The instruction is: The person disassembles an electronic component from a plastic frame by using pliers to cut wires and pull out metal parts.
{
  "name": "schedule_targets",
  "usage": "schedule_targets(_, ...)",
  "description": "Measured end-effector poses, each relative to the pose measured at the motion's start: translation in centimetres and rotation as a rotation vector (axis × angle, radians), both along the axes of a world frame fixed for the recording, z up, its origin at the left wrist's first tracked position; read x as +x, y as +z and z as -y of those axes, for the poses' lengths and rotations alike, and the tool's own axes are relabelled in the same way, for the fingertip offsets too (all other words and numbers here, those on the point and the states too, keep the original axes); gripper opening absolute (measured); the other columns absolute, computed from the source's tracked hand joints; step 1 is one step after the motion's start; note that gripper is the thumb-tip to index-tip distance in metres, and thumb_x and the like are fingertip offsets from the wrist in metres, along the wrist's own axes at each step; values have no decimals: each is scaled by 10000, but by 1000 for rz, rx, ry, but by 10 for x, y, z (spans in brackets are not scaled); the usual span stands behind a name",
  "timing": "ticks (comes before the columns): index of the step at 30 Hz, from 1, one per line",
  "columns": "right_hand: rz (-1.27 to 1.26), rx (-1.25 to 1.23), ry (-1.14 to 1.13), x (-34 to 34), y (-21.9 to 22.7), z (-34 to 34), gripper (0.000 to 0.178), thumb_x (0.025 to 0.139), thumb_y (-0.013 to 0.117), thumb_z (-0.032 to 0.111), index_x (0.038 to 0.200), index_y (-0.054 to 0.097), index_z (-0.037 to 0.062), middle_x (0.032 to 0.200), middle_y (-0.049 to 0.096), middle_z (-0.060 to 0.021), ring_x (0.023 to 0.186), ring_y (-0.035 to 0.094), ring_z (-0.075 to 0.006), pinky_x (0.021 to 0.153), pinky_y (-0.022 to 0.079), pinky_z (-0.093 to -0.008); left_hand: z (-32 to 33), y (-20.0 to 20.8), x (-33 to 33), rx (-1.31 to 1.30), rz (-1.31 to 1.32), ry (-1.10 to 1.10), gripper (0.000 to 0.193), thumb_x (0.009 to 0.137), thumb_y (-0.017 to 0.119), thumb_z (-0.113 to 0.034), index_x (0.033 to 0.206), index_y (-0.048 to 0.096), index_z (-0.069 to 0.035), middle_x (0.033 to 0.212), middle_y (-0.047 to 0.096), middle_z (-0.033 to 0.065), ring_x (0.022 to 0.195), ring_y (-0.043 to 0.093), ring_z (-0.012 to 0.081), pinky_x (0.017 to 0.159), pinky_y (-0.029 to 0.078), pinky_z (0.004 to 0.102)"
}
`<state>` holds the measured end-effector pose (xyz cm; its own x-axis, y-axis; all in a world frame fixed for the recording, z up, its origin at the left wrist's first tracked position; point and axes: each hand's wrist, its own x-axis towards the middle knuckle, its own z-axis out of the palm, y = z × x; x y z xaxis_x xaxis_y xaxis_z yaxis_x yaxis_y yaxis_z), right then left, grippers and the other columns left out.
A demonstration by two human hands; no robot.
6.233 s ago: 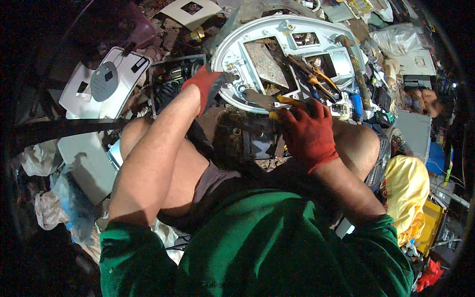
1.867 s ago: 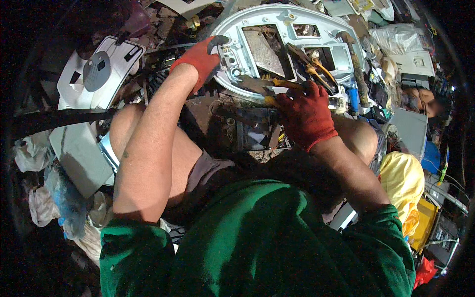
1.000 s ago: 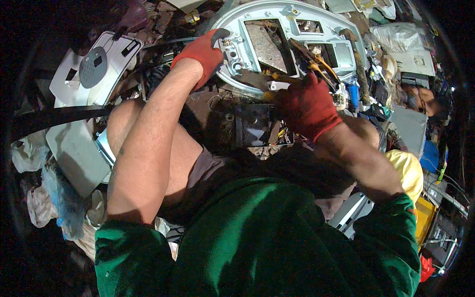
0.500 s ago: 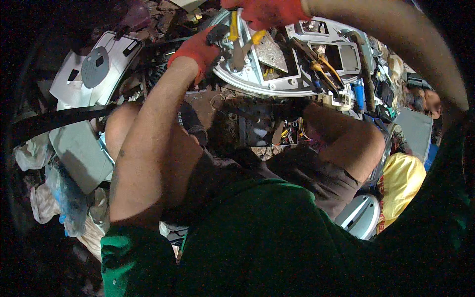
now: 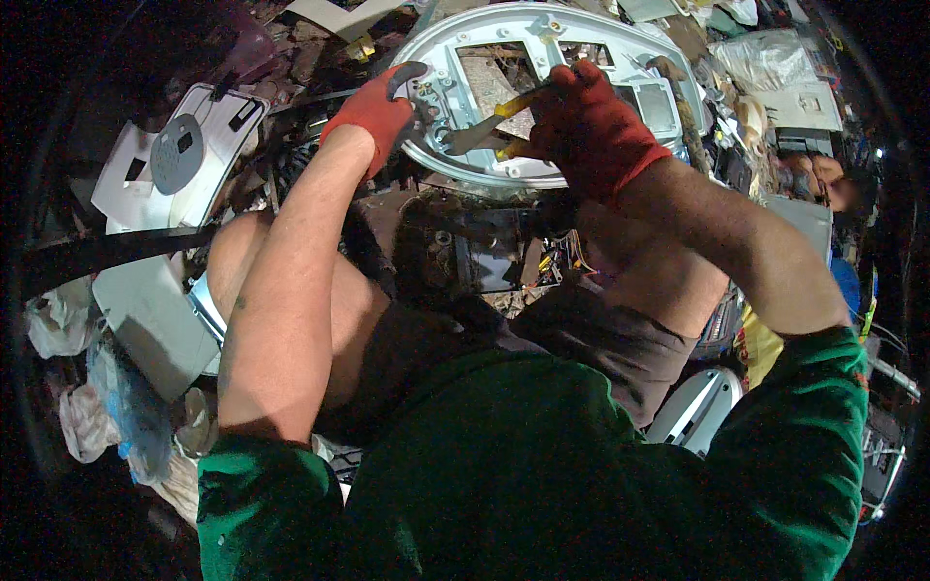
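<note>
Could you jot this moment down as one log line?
Left hand: gloved, at rim of pale panel | Right hand: gloved, holding yellow-handled tool | Nearby: grey disc on white casing

One left hand (image 5: 373,114) and one right hand (image 5: 603,131), two in all. One pair of cutters (image 5: 473,137), with two yellow handles (image 5: 513,105). One large white housing (image 5: 494,174). One grey perforated disc (image 5: 172,167). Two green sleeves (image 5: 257,474).
</note>
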<state>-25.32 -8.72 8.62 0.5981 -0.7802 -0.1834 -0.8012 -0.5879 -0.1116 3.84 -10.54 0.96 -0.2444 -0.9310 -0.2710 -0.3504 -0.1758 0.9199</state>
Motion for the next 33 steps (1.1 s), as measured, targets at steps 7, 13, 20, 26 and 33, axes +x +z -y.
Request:
schedule_targets(7,-267,-138,45,30,33,-42,353,895,635,425,954,735,91,1033,685,-168,1026,629,-360,863,502,-478,1,-2,6,14,43,29,550,891,481,-131,1413,541,-295,1184,670,169,992,658,287,895,514,372)
schedule_targets(13,-546,80,-13,64,55,-70,212,828,623,343,905,750,192,889,718,-91,916,684,-305,750,536,-442,-5,6,10,-4,86,39,550,886,498,-148,1419,534,-279,1194,677,158,1006,665,280,912,511,367)
schedule_targets(20,-597,-128,89,56,48,-74,172,821,629,319,887,740,205,888,707,-61,902,643,-311,721,481,-472,-9,21,4,3,158,24,555,916,492,-96,1443,515,-269,1261,660,128,1075,638,245,971,490,361)
schedule_targets(26,-287,-238,507,38,54,27,140,853,638,241,884,713,126,942,634,-104,990,590,-319,834,456,-475,-9,19,9,-54,249,15,553,892,532,-209,1441,499,-262,1279,649,160,1135,644,323,975,504,395)
schedule_targets(33,-567,-187,1023,138,91,111,364,887,659,208,1147,683,-46,1539,377,-196,1464,254,-392,1202,268,-482,-8,17,10,-16,246,23,561,892,610,-205,1440,493,-229,1324,617,176,1194,615,343,1005,491,412)
